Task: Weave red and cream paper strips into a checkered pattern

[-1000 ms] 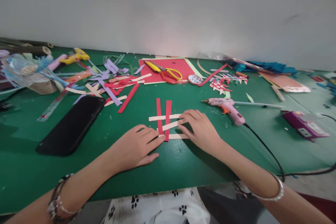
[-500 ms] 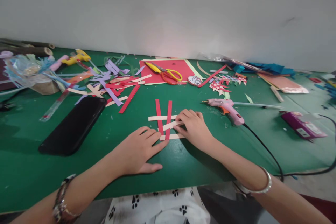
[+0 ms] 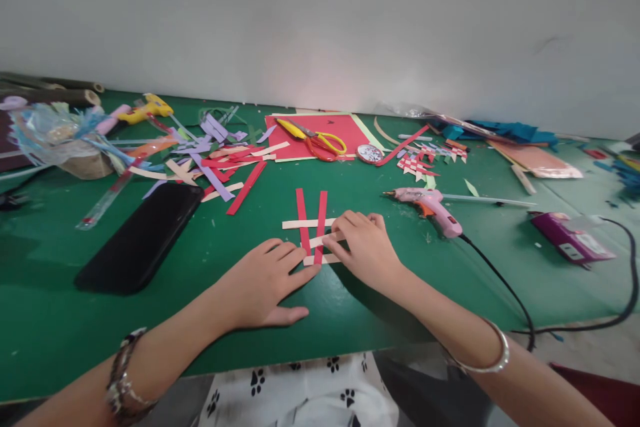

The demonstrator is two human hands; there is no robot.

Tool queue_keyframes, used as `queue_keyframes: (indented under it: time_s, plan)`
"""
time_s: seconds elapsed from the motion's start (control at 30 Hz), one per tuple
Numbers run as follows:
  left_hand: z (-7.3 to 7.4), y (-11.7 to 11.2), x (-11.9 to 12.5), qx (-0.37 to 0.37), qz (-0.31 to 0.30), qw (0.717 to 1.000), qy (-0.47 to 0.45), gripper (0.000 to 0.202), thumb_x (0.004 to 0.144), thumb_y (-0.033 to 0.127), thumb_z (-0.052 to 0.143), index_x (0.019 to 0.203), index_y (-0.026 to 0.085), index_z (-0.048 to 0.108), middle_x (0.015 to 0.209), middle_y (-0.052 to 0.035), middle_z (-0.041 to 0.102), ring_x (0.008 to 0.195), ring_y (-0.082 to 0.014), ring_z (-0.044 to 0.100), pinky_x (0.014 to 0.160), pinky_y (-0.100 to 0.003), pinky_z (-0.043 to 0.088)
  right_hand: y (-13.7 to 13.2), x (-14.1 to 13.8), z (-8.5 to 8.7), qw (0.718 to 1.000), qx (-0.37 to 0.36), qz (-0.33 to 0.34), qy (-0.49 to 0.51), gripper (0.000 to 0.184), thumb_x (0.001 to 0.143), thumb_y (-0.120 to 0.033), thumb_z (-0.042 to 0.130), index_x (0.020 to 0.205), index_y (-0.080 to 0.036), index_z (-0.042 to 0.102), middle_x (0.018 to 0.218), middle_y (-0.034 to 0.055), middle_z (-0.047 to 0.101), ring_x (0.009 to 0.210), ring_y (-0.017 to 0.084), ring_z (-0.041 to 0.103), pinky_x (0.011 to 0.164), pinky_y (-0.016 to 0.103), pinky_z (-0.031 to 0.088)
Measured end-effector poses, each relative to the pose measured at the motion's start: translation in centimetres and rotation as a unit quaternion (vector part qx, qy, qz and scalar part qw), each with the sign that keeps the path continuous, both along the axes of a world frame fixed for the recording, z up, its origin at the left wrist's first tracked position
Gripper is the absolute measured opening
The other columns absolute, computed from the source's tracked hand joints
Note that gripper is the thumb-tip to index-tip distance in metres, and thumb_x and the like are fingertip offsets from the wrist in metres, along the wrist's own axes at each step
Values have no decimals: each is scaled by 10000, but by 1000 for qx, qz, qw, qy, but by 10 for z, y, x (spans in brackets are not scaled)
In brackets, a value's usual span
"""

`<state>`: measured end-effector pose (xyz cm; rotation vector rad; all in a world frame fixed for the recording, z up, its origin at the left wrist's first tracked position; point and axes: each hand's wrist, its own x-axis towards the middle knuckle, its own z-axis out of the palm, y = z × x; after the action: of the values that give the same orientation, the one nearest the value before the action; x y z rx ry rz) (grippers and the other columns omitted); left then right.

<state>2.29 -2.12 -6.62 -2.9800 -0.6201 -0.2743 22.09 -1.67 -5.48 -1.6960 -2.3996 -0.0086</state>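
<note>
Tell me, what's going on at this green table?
A person works at the green table. Two red strips lie crossed with cream strips in a small lattice. The left hand lies flat, fingertips at the lattice's near edge. The right hand has its fingertips on the cream strips from the right. A pink glue gun, scissors and a black phone lie nearby, untouched.

Green counter (image 3: 150,320): smooth top, faint sheen, a few scuffs. Narrow red paper strips (image 3: 301,213) and narrow cream paper strips (image 3: 295,223): thin, matt. Black slab phone (image 3: 143,237): smooth, slight gloss (glass or case, cannot tell). Pink plastic glue gun (image 3: 433,207): smooth, semi-gloss. Yellow-handled scissors (image 3: 315,137): plastic grips, metal blades. Silver metal bangle (image 3: 493,350): polished. White paw-print cloth (image 3: 300,393): soft, matt.
</note>
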Motion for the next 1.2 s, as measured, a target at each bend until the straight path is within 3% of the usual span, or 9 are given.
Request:
queue_keyframes:
  time_s: [0.17, 0.5, 0.7, 0.97, 1.2]
  plan:
    - [0, 1, 0, 8, 3, 1000, 3, 438, 797, 459, 480, 1100, 153, 554, 946, -108, 613, 826, -246, 552, 714, -356, 406, 3, -5, -1, 999, 3, -18, -35, 79, 794, -230, 546, 797, -151, 535, 843, 44, 612, 776, 192, 560, 732, 330, 215]
    - [1, 0, 0, 5, 5, 1000, 7, 432, 804, 456, 469, 1108, 160, 547, 952, -102, 604, 838, -241, 543, 724, -352, 403, 3, -2, -9, 997, -32, -6, 72, 90, 785, -112, 502, 764, -183, 554, 777, 11, 640, 737, 171, 542, 639, 295, 186]
    - [0, -1, 0, -1, 5, 1000, 5, 430, 797, 445, 485, 1112, 159, 547, 953, -103, 606, 837, -245, 545, 713, -354, 407, 8, 0, 1, 996, -74, 18, 55, 171, 785, -218, 522, 623, -166, 541, 695, 12, 588, 730, 167, 491, 671, 306, 193]
    - [-1, -2, 1, 1, 6, 1000, 5, 432, 799, 444, 484, 1117, 158, 545, 969, -101, 612, 838, -248, 555, 719, -361, 410, 14, 2, 13, 982, -174, 34, 64, 249, 853, -207, 430, 621, -152, 503, 576, -53, 544, 552, 84, 430, 705, 298, 181]
    - [1, -1, 0, 8, 6, 1000, 4, 441, 801, 452, 473, 1124, 159, 542, 1028, -109, 601, 862, -249, 555, 725, -359, 413, 17, 5, 15, 968, -225, 50, 103, 198, 827, -227, 483, 646, -162, 529, 617, -47, 579, 626, 107, 485, 718, 289, 193]
